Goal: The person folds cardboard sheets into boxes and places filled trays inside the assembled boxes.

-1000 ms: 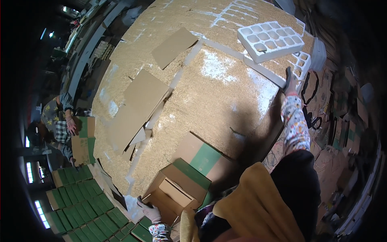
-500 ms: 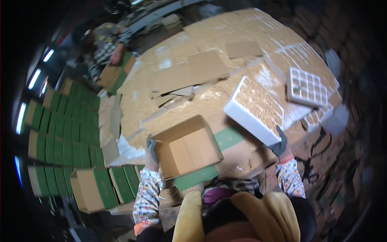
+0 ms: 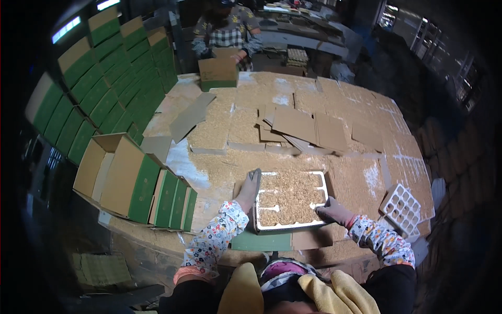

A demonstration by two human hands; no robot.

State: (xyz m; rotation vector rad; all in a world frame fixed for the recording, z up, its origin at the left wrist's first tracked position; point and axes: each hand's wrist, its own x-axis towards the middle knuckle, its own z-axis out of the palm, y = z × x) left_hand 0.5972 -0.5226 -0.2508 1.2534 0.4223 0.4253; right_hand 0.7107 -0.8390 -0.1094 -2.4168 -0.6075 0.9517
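Observation:
A white foam tray filled with tan husk-like bits sits in or just over an open cardboard box, whose brown rim shows around it. My gloved left hand grips the left side, where box and tray edges meet. At the lower right corner, my gloved right hand closes on the tray's rim. How deep the tray sits, and the fingertips of both hands, are partly hidden. A green panel lies under the box's near side.
Green-and-brown boxes are stacked at the left, an open carton nearer me. Flat cardboard sheets lie on the husk-covered table. An empty-celled white tray rests at right. Across the table, a person handles a carton.
The filled foam tray has moved left from beside the box to in or over it. My right hand came along with it. The view has swung, shifting the whole scene.

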